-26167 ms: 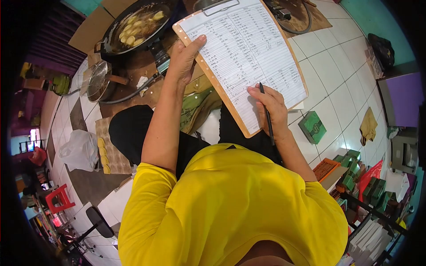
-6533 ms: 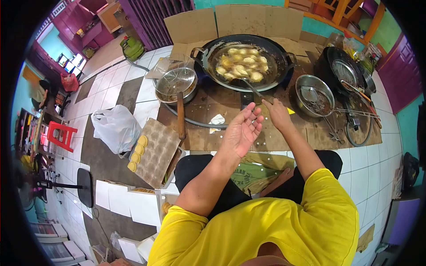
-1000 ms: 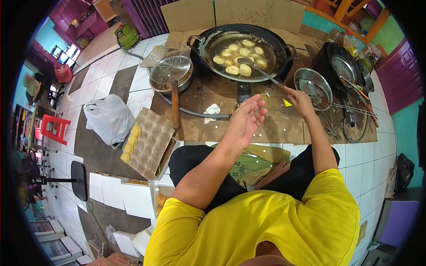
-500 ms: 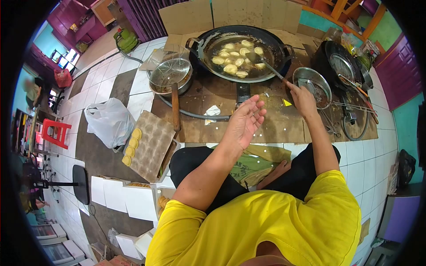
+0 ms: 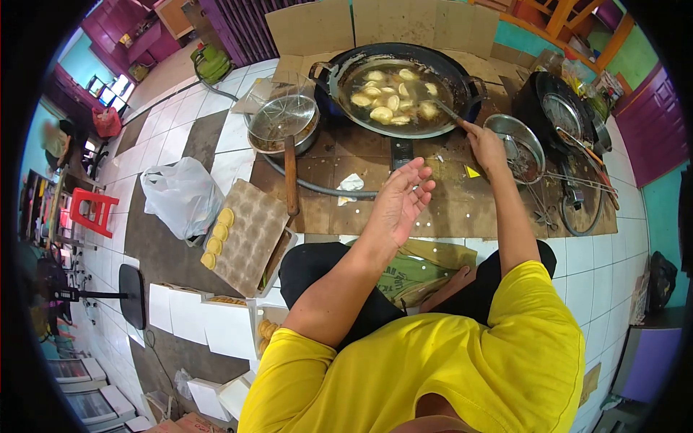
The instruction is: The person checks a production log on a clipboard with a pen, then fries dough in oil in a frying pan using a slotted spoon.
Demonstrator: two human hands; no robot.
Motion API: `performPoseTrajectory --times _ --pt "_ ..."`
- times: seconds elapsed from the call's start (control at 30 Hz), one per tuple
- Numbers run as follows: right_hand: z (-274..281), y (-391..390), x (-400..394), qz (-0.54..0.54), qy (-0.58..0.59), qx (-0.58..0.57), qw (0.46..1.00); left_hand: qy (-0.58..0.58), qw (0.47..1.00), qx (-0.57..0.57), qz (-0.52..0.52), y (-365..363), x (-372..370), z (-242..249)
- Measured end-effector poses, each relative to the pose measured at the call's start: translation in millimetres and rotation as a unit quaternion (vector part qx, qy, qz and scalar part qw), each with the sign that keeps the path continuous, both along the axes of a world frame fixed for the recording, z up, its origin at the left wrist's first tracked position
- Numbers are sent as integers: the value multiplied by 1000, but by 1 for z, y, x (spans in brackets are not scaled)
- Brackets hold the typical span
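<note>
The right hand (image 5: 485, 144) had a closed grip on the skimmer handle (image 5: 449, 112), its head among the frying pieces (image 5: 393, 97) in the wok (image 5: 462, 79). The left hand (image 5: 399, 206) hovered open, empty — a jerky stir could splash hot oil onto it.

Bright, even daylight with soft shadows. Fisheye lens bends the tiled floor (image 5: 216, 155) strongly; black corners frame the round view. Glare on the oil in the wok (image 5: 462, 68). Centre sharp, edges slightly smeared.

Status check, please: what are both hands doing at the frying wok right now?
Right hand grips ladle in wok. Left hand open, empty, raised. Fritters floating; nothing blocking.
</note>
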State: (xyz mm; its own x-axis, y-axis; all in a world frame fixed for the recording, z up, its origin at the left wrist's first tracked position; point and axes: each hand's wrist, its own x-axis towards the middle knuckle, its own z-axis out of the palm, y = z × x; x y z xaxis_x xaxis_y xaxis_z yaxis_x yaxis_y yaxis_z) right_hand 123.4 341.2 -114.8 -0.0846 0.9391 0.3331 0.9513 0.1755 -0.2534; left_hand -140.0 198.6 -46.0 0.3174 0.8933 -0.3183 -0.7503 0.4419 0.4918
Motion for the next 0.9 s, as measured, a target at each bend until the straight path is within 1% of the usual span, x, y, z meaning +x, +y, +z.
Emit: performPoseTrajectory --times 0.1,0.2,0.23,0.33,0.4,0.43,0.53,0.63,0.73,0.83,0.9 --pt "15 -9 12 -29 -27 10 999 0 1000 3 -8 1 1 -2" --pt "6 6 43 -30 -24 -5 999 4 1000 -5 -13 0 4 0" --pt "9 4 48 -32 23 -24 999 5 1000 -4 -13 0 4 1" --pt "-10 13 71 -26 89 -44 995 1 1000 -1 -11 0 7 0" --pt "-35 24 86 -37 201 -90 975 -5 1000 4 -12 0 8 -3" --pt "-39 25 88 -42 257 -113 959 -4 1000 1 -12 0 9 -3" --pt "-43 18 93 -24 361 -157 919 2 1000 -6 -10 0 9 -3" --pt "-40 3 90 -1 369 -140 919 6 1000 -8 -7 1 9 -6" --pt "-28 -14 80 1 410 -170 896 10 1000 -8 -12 1 10 -5" --pt "-14 -28 66 40 300 -126 945 9 1000 -10 -15 1 12 -3" --pt "-9 -36 56 63 238 -77 966 8 1000 -7 -14 1 12 -4"
